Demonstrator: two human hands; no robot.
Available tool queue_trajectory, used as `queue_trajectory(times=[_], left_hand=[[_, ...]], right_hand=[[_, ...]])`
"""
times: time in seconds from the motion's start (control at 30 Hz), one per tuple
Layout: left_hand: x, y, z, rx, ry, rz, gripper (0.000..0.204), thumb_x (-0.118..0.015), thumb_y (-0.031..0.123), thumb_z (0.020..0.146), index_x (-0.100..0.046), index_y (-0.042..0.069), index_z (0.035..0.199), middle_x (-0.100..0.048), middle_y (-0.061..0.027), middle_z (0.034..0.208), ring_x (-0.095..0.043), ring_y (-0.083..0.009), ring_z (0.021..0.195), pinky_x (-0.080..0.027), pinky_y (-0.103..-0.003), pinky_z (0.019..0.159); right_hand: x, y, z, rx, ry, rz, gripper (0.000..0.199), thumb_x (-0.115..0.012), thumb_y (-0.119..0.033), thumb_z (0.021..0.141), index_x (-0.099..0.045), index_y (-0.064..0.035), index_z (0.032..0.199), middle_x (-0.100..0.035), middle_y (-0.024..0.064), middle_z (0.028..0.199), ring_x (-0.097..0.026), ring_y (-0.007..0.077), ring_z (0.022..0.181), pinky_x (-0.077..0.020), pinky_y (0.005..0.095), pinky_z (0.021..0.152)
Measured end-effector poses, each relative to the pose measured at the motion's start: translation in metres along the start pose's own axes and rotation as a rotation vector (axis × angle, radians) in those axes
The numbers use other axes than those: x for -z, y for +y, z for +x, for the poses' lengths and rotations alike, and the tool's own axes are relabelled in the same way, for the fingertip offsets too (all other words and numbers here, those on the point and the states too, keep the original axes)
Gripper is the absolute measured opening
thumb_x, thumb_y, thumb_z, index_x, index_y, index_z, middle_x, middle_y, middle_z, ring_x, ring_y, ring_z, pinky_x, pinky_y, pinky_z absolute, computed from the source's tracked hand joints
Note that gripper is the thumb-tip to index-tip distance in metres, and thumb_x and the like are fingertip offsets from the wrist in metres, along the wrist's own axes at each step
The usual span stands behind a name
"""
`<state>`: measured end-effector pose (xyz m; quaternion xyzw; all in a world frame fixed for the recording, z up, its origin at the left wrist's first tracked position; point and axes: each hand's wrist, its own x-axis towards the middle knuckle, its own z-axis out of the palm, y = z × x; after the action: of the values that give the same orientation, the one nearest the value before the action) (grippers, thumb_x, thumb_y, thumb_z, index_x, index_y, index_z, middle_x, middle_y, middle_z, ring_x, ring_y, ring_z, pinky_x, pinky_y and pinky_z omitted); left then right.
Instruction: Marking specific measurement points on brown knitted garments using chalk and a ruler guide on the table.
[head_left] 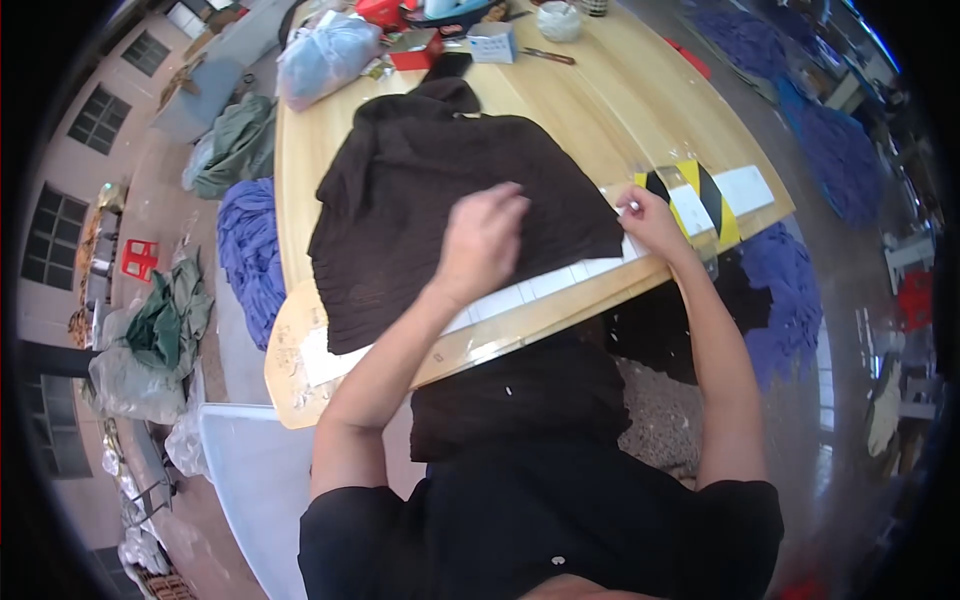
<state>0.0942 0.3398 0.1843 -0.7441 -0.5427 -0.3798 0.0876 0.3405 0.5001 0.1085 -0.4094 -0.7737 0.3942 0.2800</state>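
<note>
A dark brown piece of knitted cloth [420,210] lies spread over the near part of the wooden table, its lower edge reaching over a white marked strip [545,283]. Above the middle of the cloth is my left hand [485,240], smeared by motion, so its fingers are hard to read. My right hand [655,222] is closed in a pinch at the cloth's right corner. A tiny white piece shows between its fingertips; its kind cannot be made out.
Yellow-and-black tape [710,200] crosses the strip's right end. Toward the table's far end are a stuffed plastic bag [325,60], a red box [416,50], a blue-white box [492,43] and a brown-handled tool [549,56]. Purple cloth heaps [250,255] flank the table.
</note>
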Motion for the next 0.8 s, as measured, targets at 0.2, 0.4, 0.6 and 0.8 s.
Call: queue_trajectory(times=[0.2,0.4,0.6,0.8], left_hand=[[0.111,-0.174,-0.066,0.777,0.198,0.787,0.045,-0.06,0.025,0.075,-0.053,0.0,0.111,-0.055,-0.021,0.108,-0.051,-0.0359,0.101,-0.041,-0.045,0.087],[0.147,-0.262,-0.13,1.312,-0.379,0.3,0.06,-0.065,0.044,0.073,-0.061,-0.013,0.093,-0.062,-0.0287,0.089,-0.063,-0.0415,0.08,-0.049,-0.044,0.067],[0.16,-0.209,-0.083,1.616,-0.693,0.24,0.039,-0.067,0.04,0.076,-0.063,0.001,0.078,-0.061,-0.0109,0.065,-0.058,-0.0218,0.053,-0.048,-0.036,0.051],[0.142,-0.237,-0.115,1.549,-0.078,0.163,0.024,-0.05,0.003,0.068,-0.057,-0.012,0.085,-0.059,-0.0199,0.074,-0.06,-0.0295,0.063,-0.048,-0.041,0.055]], right_hand=[[-0.001,-0.018,-0.006,-0.056,0.038,-0.025,0.014,-0.058,-0.003,0.071,-0.059,-0.0039,0.085,-0.056,0.0058,0.065,-0.054,0.0125,0.058,-0.0433,0.0262,0.055],[-0.012,-0.023,-0.005,-0.04,0.003,-0.019,0.016,-0.058,-0.005,0.07,-0.059,-0.0051,0.086,-0.058,0.0062,0.067,-0.056,0.0154,0.061,-0.0454,0.0273,0.059],[-0.008,-0.018,-0.01,-0.01,0.057,-0.088,0.015,-0.058,-0.007,0.07,-0.059,-0.0061,0.086,-0.059,0.0083,0.069,-0.058,0.0197,0.061,-0.0458,0.0294,0.059],[-0.011,-0.015,-0.009,0.026,0.147,-0.154,0.013,-0.057,-0.006,0.071,-0.06,-0.0065,0.084,-0.06,0.0108,0.071,-0.059,0.0258,0.065,-0.0469,0.0323,0.062]])
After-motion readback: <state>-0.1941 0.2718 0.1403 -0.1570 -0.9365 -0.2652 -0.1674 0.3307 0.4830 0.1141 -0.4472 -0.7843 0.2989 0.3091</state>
